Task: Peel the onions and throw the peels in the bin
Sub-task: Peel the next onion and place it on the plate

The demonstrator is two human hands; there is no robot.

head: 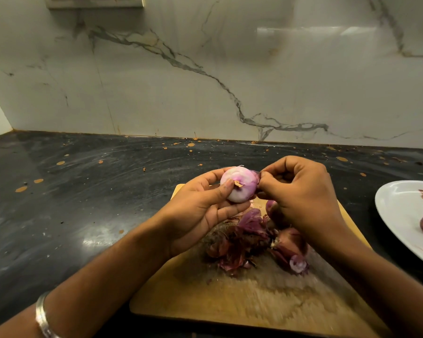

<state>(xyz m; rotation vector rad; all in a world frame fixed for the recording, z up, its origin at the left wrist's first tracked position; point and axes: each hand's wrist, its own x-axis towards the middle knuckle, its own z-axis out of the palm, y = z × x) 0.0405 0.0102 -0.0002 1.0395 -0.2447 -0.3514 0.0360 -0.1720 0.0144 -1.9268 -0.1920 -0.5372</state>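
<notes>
Pale-purple onion cradled in left hand, right hand pinching last skin at its edge; best pull slowly, keeping scraps over board.

Pale peeled onion held above purple peels heaped on board.
</notes>
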